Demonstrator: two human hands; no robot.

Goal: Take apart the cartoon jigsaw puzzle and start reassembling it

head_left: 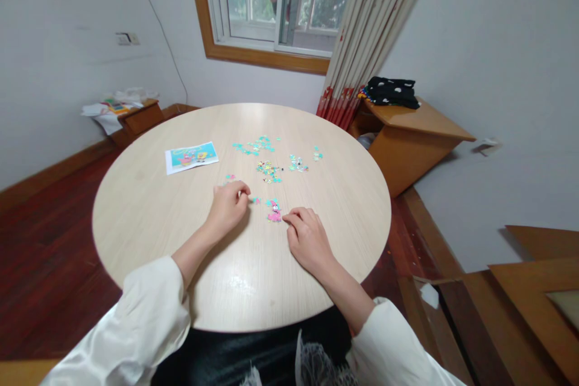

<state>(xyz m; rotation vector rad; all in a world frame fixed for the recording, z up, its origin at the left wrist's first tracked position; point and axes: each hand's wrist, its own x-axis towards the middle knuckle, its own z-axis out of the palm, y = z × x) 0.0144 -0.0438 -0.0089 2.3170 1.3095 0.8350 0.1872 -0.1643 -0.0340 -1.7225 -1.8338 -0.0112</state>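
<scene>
On the round table (235, 277), my left hand (230, 202) is curled, with thumb and fingertips drawn together. What they hold, if anything, is too small to make out. Just right of those fingertips lies a small pink and turquoise puzzle piece (257, 200). My right hand (308, 236) rests on the tabletop with its index finger stretched towards a partly joined puzzle section (274, 212), at its right edge. This section is pink with a cartoon eye and turquoise bits on top. Beyond my left hand are a few pink and turquoise pieces (230, 177).
Loose puzzle pieces lie in a yellowish group (268, 170), a turquoise group (257, 145), a pale group (297, 163) and a small cluster (318, 154). A printed picture sheet (192, 157) is at the left. A wooden cabinet (407, 145) stands beyond the table's right edge.
</scene>
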